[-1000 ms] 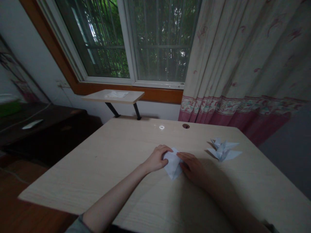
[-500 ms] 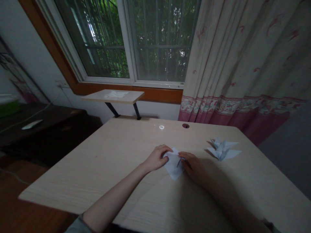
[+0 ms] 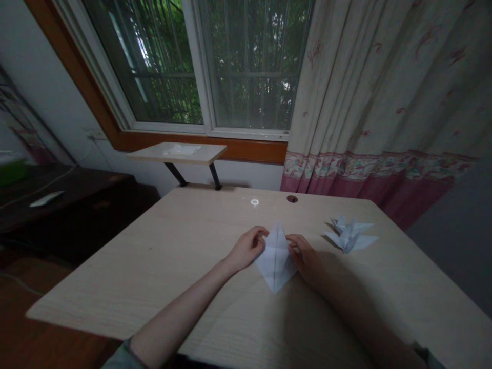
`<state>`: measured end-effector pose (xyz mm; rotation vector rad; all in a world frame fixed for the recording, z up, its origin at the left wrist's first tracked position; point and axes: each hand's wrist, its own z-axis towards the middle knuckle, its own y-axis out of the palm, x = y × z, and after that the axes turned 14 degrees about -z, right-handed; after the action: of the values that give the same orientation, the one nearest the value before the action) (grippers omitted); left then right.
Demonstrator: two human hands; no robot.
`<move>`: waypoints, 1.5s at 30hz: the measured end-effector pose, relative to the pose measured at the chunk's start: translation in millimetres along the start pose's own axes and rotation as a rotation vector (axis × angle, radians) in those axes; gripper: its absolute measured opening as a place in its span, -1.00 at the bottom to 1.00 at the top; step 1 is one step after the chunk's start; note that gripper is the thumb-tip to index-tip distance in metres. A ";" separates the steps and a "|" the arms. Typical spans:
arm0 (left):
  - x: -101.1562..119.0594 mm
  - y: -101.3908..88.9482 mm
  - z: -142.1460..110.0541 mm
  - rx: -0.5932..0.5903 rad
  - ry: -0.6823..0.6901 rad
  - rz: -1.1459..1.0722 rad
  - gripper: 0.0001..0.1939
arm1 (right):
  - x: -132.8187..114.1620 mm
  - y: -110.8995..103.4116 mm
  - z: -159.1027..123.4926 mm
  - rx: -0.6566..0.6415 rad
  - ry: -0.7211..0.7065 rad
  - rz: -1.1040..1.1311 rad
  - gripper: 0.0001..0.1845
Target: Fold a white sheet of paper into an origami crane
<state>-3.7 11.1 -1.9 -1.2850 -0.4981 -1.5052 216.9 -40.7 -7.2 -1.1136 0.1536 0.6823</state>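
Observation:
A white sheet of folded paper point(image 3: 275, 259), kite-shaped with a crease down its middle, lies on the table in front of me. My left hand point(image 3: 249, 248) grips its left edge, thumb and fingers curled together. At the opposite edge my right hand point(image 3: 305, 256) holds the paper with bent fingers, some partly hidden. Folded paper cranes point(image 3: 349, 237), with pointed wings, sit on the table to the right of my right hand.
The pale wooden table point(image 3: 172, 256) has a round cable hole point(image 3: 292, 199) near its back edge. A small raised shelf point(image 3: 203, 154) at the back left carries white paper point(image 3: 182, 149). A curtain point(image 3: 357, 102) hangs behind the right side. A dark cabinet point(image 3: 77, 189) stands left.
The paper's top point has opened upward, turning the smaller diamond into a longer kite shape with its centre crease showing. Both hands stay at its sides.

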 end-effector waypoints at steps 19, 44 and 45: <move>2.1 1.7 -0.8 -0.076 0.160 0.188 -0.79 | 12.8 12.1 -2.0 -0.021 -0.062 -0.108 -0.65; 7.9 1.8 -1.8 0.007 0.083 0.543 -0.90 | 5.0 5.7 -6.4 -0.148 -0.283 -0.386 -0.61; 8.6 2.0 -1.8 0.013 0.082 0.549 -0.90 | 4.8 4.8 -6.1 -0.135 -0.279 -0.376 -0.62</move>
<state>-1.7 5.1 4.5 -1.2179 -0.0835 -1.0828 219.2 -42.7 -15.8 -1.1246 -0.3380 0.5078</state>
